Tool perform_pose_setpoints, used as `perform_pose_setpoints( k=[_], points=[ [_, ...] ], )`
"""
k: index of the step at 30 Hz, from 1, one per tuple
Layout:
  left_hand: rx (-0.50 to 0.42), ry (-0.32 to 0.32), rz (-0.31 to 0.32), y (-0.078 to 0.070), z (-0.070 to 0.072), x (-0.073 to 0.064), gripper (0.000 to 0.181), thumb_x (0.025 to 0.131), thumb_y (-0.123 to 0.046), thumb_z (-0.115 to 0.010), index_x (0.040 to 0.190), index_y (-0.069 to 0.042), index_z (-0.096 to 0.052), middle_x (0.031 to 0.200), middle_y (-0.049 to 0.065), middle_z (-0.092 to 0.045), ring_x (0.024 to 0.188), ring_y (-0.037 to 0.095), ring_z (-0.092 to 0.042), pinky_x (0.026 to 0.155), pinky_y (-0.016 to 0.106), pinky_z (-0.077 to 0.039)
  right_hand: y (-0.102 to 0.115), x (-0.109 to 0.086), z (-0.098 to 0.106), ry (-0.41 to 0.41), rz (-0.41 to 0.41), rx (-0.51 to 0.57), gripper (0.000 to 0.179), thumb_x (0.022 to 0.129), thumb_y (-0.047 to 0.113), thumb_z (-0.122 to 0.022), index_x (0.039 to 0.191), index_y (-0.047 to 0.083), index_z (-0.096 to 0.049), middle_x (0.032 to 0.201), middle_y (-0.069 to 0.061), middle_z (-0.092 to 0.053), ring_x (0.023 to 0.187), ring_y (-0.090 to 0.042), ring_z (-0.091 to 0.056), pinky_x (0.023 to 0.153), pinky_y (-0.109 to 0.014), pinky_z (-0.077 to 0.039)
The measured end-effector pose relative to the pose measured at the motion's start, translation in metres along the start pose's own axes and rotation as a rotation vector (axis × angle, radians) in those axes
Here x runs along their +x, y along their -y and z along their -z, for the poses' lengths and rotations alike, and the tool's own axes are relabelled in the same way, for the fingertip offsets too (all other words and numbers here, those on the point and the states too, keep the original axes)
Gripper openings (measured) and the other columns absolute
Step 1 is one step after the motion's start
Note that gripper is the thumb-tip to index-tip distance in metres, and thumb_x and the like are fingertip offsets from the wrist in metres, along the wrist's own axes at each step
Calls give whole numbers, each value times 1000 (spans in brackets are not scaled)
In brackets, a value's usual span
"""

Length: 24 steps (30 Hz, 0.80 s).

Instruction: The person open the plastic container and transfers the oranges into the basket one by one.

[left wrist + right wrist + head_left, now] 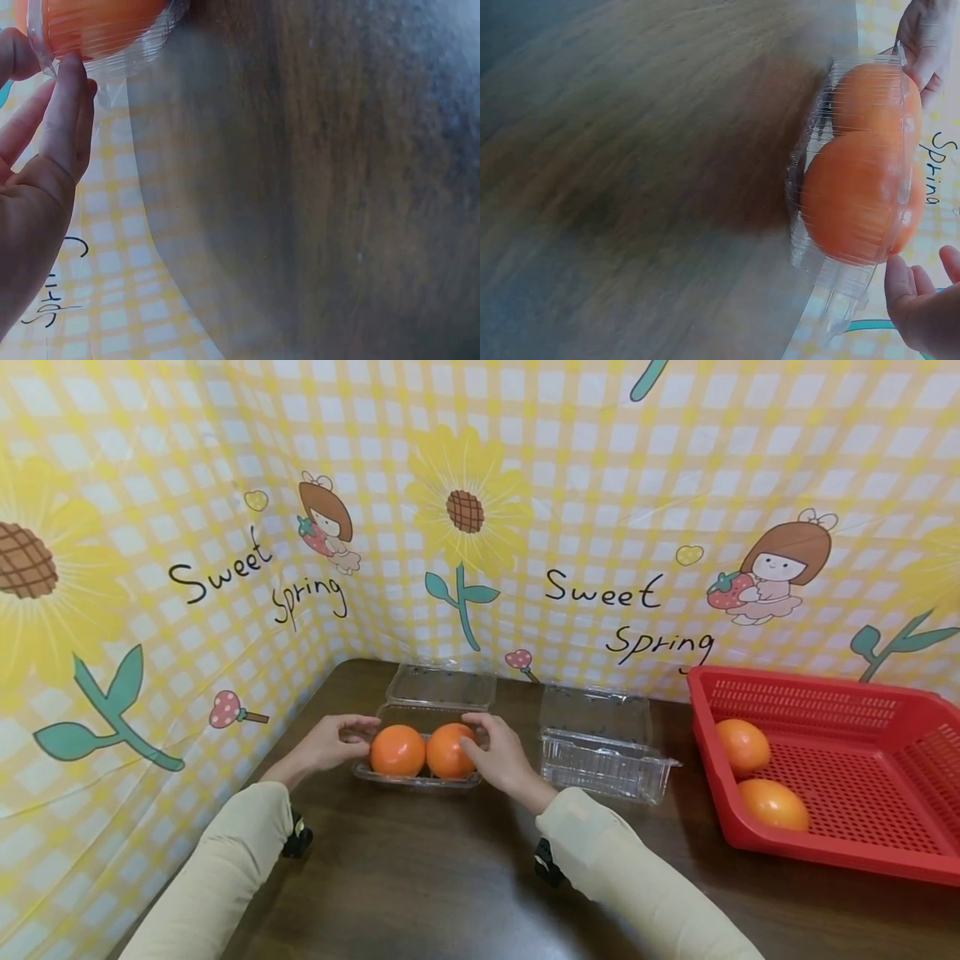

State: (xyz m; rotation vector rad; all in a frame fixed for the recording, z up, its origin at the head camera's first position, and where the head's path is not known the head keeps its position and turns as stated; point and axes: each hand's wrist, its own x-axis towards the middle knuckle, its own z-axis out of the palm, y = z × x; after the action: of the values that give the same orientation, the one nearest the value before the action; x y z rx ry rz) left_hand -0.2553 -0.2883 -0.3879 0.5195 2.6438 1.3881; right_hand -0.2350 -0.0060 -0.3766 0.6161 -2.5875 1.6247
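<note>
Two oranges sit side by side in a clear plastic clamshell box, its lid folded back toward the wall. At the box's left end is my left hand, thumb and fingers apart; in the left wrist view its fingertips touch the box near the rim. My right hand is at the right end, its thumb by the right orange. The right wrist view shows that hand with loosely extended fingers close to the box's end.
To the right stands a second clear box with a raised lid and no fruit in it. A red plastic basket farther right holds two oranges along its left side. Patterned cloth hangs behind the brown table.
</note>
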Motion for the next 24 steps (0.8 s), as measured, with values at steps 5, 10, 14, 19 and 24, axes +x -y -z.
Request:
perform_pose_setpoints(
  k=[5,10,14,19,24],
  points=[
    [8,6,8,-2,-1,-1,44,77,4,-58,118,15,-46,111,29,-52,94,35,-56,73,27,-49,8,6,-1,45,-24,-36,35,87,14,-56,120,3,-51,119,-13,-50,107,-27,-47,88,-38,-42],
    [13,2,8,-3,-1,-2,44,78,2,-59,118,14,-47,111,28,-53,94,35,-56,73,28,-49,17,15,1,114,-76,-77,38,87,17,-56,122,4,-49,124,-11,-49,112,-24,-46,92,-38,-39],
    [12,-4,2,-2,-1,-2,44,78,2,-59,118,15,-47,110,29,-53,94,35,-56,72,28,-49,19,21,3,168,-96,-103,41,86,17,-57,122,2,-49,124,-13,-49,111,-26,-46,93,-38,-39],
    [11,-7,9,-1,-1,-2,44,78,2,-59,118,14,-46,110,28,-53,94,35,-56,73,29,-49,18,26,5,204,-130,-104,44,84,16,-61,123,0,-48,123,-14,-49,112,-27,-45,93,-38,-38],
    [3,-5,16,-2,-1,-3,45,78,1,-59,119,14,-46,111,28,-53,94,35,-55,73,30,-49,14,27,4,203,-166,-86,49,79,14,-66,122,-1,-48,121,-14,-50,110,-27,-46,92,-37,-39]
  ],
)
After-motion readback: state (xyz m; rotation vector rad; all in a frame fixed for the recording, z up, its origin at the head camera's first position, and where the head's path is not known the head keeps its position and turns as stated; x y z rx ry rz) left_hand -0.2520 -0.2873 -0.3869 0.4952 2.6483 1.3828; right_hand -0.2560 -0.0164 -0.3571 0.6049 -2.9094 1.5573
